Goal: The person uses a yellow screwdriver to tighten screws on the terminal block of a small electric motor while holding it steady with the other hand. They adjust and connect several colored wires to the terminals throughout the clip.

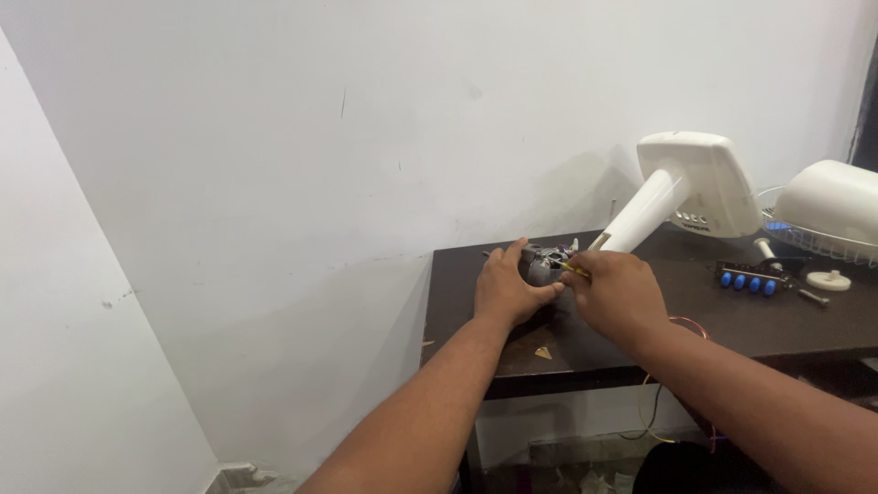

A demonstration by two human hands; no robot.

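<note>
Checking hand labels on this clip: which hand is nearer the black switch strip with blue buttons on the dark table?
Right. The right hand lies left of the black switch strip with blue buttons; the left hand is farther left, on the small grey motor.

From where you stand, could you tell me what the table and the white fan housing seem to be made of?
The table looks like dark brown wood or laminate with a dull sheen; a pale chip near its front edge suggests a thin surface layer. The white fan housing looks like moulded plastic, smooth and slightly glossy, with rounded corners.

Dark table (732,325) with grey motor (541,265), blue-buttoned switch strip (748,277), white knob (829,281).
</note>
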